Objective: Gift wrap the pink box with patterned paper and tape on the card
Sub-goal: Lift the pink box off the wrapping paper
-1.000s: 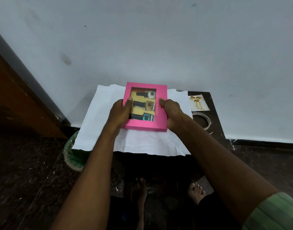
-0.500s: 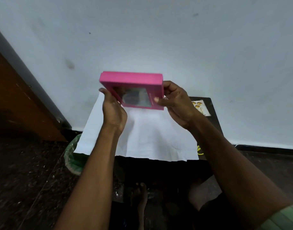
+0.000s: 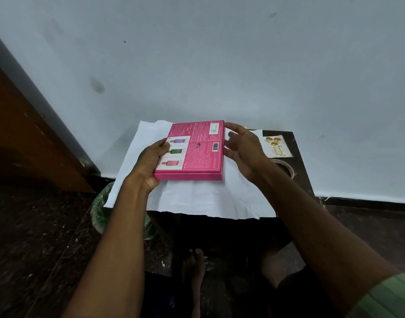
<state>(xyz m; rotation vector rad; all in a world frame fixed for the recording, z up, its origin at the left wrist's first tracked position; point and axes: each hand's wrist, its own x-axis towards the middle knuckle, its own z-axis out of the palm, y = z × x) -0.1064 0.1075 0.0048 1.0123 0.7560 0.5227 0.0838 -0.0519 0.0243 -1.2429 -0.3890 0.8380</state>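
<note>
The pink box (image 3: 196,157) lies back side up, showing printed bottles and a barcode, just above the wrapping paper (image 3: 196,196). The paper is spread white side up on the small dark table (image 3: 299,157). My left hand (image 3: 148,164) grips the box's left edge, thumb on top and fingers underneath. My right hand (image 3: 245,150) is at the box's right edge with fingers spread and fairly straight, touching the side. The birthday card (image 3: 277,145) with gold balloons lies on the table to the right.
A tape roll (image 3: 288,167) sits on the table below the card, partly hidden by my right wrist. A green bin (image 3: 100,214) stands on the floor at the table's left. A wooden door (image 3: 24,145) is far left, the wall close behind.
The box was lifted off the paper, flipped over from window side to back side, and brought back down over the paper. My right hand's hold has loosened.
</note>
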